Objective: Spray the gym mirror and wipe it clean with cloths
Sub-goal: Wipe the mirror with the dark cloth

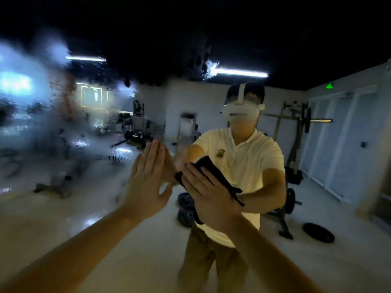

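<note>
The gym mirror [69,127] fills the whole view; its left and upper parts are wet and blurred with spray, its right part shows a sharp reflection. My left hand [146,182] lies flat against the glass, fingers together and pointing up, holding nothing. My right hand [209,197] presses a dark cloth [211,168] flat onto the mirror just right of the left hand. The cloth sticks out above my fingers and a loose corner hangs to the right. No spray bottle is in sight.
The mirror reflects a person in a pale shirt with a white headset, the reflected hands meeting mine. Also reflected are a squat rack with a barbell [300,121], weight plates [318,232] on the pale floor, benches and machines at the left, and ceiling strip lights.
</note>
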`<state>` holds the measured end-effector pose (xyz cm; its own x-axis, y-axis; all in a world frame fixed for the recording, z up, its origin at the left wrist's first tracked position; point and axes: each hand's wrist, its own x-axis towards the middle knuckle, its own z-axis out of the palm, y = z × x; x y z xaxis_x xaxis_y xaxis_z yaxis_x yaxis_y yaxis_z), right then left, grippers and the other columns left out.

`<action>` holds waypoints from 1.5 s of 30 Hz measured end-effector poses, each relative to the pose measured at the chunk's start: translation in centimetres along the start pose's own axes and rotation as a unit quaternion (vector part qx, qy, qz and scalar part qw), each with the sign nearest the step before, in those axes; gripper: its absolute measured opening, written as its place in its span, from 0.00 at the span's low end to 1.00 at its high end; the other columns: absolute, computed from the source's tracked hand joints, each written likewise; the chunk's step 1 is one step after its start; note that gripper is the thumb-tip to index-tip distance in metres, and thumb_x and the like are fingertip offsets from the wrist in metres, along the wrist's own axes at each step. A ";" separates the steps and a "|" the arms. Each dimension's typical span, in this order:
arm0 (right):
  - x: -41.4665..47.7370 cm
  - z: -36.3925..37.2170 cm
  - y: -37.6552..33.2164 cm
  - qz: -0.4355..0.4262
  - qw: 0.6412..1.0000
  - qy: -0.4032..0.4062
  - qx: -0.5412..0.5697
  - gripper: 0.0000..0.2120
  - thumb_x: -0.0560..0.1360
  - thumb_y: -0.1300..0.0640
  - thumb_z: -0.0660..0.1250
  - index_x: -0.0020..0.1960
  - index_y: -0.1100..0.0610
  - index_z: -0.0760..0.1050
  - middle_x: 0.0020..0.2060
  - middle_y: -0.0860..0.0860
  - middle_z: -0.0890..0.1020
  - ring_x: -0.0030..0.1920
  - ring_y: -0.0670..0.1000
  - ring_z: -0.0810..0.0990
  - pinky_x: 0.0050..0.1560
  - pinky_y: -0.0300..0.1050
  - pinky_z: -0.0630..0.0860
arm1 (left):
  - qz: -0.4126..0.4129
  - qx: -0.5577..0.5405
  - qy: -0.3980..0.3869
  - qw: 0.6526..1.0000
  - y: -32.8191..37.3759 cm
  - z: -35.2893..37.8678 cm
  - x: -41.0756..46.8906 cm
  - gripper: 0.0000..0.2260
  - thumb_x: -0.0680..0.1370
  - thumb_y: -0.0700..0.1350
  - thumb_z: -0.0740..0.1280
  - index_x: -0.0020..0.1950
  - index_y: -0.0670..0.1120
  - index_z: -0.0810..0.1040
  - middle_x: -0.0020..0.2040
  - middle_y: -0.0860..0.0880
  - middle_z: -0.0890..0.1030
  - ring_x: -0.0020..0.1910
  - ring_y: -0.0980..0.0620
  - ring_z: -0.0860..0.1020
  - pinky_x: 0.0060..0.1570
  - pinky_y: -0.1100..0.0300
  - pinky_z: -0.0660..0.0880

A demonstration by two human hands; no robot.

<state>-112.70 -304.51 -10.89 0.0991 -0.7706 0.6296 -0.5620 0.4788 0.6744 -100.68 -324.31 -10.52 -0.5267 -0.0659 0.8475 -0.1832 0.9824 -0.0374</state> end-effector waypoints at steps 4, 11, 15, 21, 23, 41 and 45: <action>5.6 -3.9 5.2 0.046 0.997 0.051 -0.047 0.26 0.82 0.56 0.54 0.79 0.62 0.65 0.80 0.60 0.64 0.81 0.61 0.58 0.82 0.58 0.49 | 0.019 0.018 0.009 1.000 -0.5 -0.2 0.1 0.43 0.79 0.64 0.60 0.85 0.39 0.52 0.85 0.40 0.51 0.84 0.40 0.52 0.82 0.39 0.51; 15.5 -8.7 12.3 0.297 0.941 0.149 -0.056 0.28 0.82 0.58 0.57 0.81 0.62 0.60 0.82 0.62 0.56 0.82 0.61 0.53 0.82 0.57 0.49 | 0.096 0.029 0.082 0.992 -4.4 -3.3 6.4 0.37 0.82 0.61 0.60 0.83 0.37 0.58 0.82 0.37 0.61 0.81 0.36 0.60 0.80 0.36 0.54; 16.8 -6.1 7.0 0.332 0.931 0.135 -0.075 0.36 0.79 0.58 0.64 0.82 0.63 0.55 0.82 0.61 0.54 0.83 0.60 0.50 0.82 0.58 0.47 | 0.137 0.013 0.128 0.982 -7.5 -5.0 10.4 0.37 0.82 0.59 0.62 0.82 0.37 0.59 0.82 0.36 0.62 0.80 0.36 0.62 0.80 0.36 0.56; 17.3 -6.2 5.8 0.217 0.969 0.073 -0.098 0.32 0.80 0.55 0.55 0.82 0.64 0.56 0.82 0.61 0.58 0.82 0.58 0.53 0.82 0.57 0.51 | 0.136 0.021 0.148 0.979 -11.5 -6.6 15.8 0.37 0.82 0.60 0.59 0.82 0.36 0.59 0.83 0.36 0.58 0.83 0.37 0.57 0.81 0.39 0.52; 17.2 -7.7 8.3 0.300 0.945 0.108 -0.073 0.34 0.80 0.60 0.59 0.83 0.63 0.51 0.82 0.61 0.56 0.82 0.59 0.54 0.81 0.58 0.55 | 0.142 0.014 0.146 0.979 -11.8 -6.8 17.2 0.38 0.82 0.61 0.57 0.83 0.36 0.58 0.83 0.36 0.57 0.83 0.38 0.55 0.81 0.39 0.52; 28.0 -7.3 5.7 0.296 0.945 0.028 -0.134 0.32 0.83 0.49 0.42 0.83 0.61 0.43 0.83 0.59 0.43 0.83 0.57 0.40 0.82 0.56 0.39 | 0.168 -0.006 0.189 0.968 -14.5 -9.6 18.7 0.34 0.84 0.61 0.51 0.80 0.37 0.65 0.81 0.37 0.64 0.80 0.38 0.63 0.80 0.38 0.57; 24.2 -8.9 9.5 0.263 0.953 0.025 -0.150 0.30 0.83 0.49 0.46 0.83 0.59 0.50 0.83 0.56 0.51 0.83 0.55 0.48 0.82 0.55 0.48 | 0.142 0.004 0.218 0.966 -17.0 -9.7 21.0 0.37 0.82 0.59 0.56 0.83 0.34 0.56 0.84 0.35 0.55 0.84 0.38 0.54 0.80 0.35 0.54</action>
<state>-108.38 -314.86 14.21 -0.0873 -0.3740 0.9233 -0.2850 0.8975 0.3366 -100.57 -340.72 13.05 -0.1573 0.2875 0.9448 -0.0892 0.9487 -0.3035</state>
